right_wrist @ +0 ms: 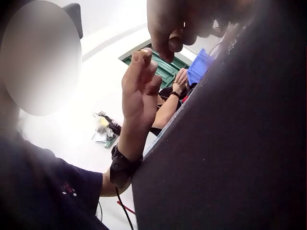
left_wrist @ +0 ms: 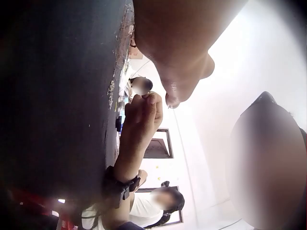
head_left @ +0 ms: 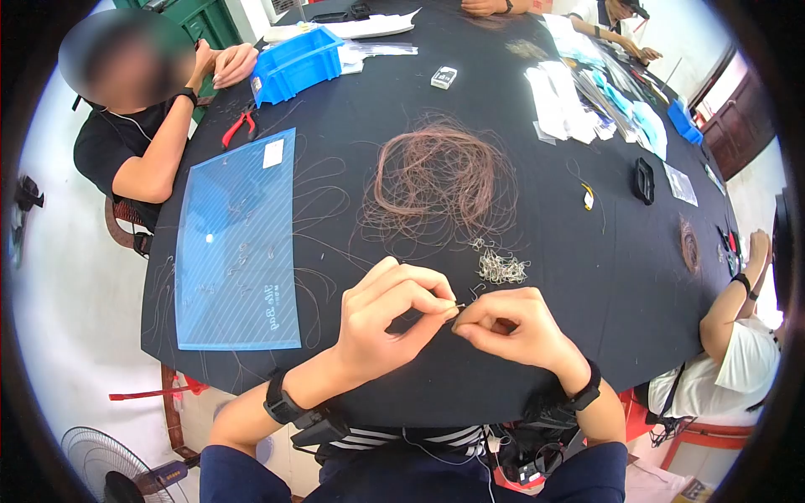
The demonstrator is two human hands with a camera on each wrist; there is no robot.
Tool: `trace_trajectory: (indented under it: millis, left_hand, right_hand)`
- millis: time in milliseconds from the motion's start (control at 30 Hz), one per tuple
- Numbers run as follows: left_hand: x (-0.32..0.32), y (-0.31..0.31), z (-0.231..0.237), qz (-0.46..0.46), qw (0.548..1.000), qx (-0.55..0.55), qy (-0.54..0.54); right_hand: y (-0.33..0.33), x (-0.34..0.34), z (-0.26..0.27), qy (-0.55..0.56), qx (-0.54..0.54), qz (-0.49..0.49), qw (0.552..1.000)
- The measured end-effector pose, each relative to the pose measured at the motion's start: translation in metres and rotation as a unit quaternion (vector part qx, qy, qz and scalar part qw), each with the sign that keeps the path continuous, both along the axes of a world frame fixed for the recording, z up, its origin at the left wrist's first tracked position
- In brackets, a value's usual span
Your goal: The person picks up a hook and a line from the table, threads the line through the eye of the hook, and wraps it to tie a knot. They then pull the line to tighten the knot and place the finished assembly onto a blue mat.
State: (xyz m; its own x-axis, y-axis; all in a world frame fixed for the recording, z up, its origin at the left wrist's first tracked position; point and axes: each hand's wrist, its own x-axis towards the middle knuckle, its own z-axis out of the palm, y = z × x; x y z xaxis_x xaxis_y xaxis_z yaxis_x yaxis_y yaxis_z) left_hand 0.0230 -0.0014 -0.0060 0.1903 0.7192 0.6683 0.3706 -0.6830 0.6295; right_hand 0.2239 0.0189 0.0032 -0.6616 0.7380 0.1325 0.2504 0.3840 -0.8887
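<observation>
In the head view, the left hand (head_left: pixel 386 323) pinches a tiny shiny piece (head_left: pixel 459 306) between thumb and forefinger, too small to identify. Close beside it, the right hand (head_left: pixel 528 331) has its fingers curled and its thumb near the forefinger; whether a thin strand lies between them cannot be told. A pile of small metal hooks (head_left: pixel 501 268) lies just beyond the right hand. Farther off is a loose tangle of thin brown line (head_left: pixel 444 180). The left wrist view shows the right hand (left_wrist: pixel 144 112) raised above the table; the right wrist view shows the left hand (right_wrist: pixel 139 93) with bent fingers.
A blue file bag (head_left: pixel 239 251) lies at left with loose strands beside it, red-handled pliers (head_left: pixel 239 127) and a blue bin (head_left: pixel 298 65) beyond. A small box (head_left: pixel 444 77), a yellow item (head_left: pixel 588 198) and a black frame (head_left: pixel 644 180) lie farther out. Other people sit around the table.
</observation>
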Motion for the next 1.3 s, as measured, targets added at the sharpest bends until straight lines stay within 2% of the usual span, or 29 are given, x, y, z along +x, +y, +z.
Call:
trace_trajectory:
  millis: [133, 333, 467, 533, 667, 800, 900, 1133, 1300]
  left_hand:
    - [0.004, -0.002, -0.004, 0.011, 0.999, -0.001, 0.034]
    - [0.01, -0.005, -0.006, -0.04, 0.992, 0.056, 0.108]
    - [0.008, -0.007, -0.003, -0.076, 0.993, 0.044, 0.076]
    - [0.008, -0.008, 0.001, -0.085, 0.995, 0.04, 0.041]
    - [0.003, -0.005, -0.001, -0.043, 0.999, 0.018, 0.0]
    - [0.002, 0.0, 0.0, 0.03, 0.998, 0.055, 0.017]
    - [0.002, 0.001, 0.0, 0.033, 0.995, 0.08, 0.057]
    - [0.006, -0.003, -0.006, -0.003, 0.984, 0.126, 0.124]
    - [0.009, -0.006, -0.004, -0.042, 0.988, 0.101, 0.107]
  right_hand:
    - [-0.004, 0.002, 0.011, 0.022, 0.027, 0.041, 0.999]
    - [0.001, 0.011, 0.016, 0.034, 0.032, -0.019, 0.999]
    - [0.005, 0.008, 0.007, 0.041, 0.058, -0.068, 0.995]
    - [0.004, 0.005, 0.004, 0.038, 0.018, -0.068, 0.997]
    - [-0.001, -0.002, 0.001, 0.039, -0.034, -0.044, 0.998]
    - [-0.005, -0.002, 0.003, 0.031, -0.039, -0.009, 0.999]
    - [-0.007, 0.001, 0.009, 0.031, -0.009, 0.01, 0.999]
    - [-0.002, 0.007, 0.014, 0.055, 0.034, 0.023, 0.998]
    - [0.001, 0.008, 0.008, 0.075, 0.038, -0.048, 0.995]
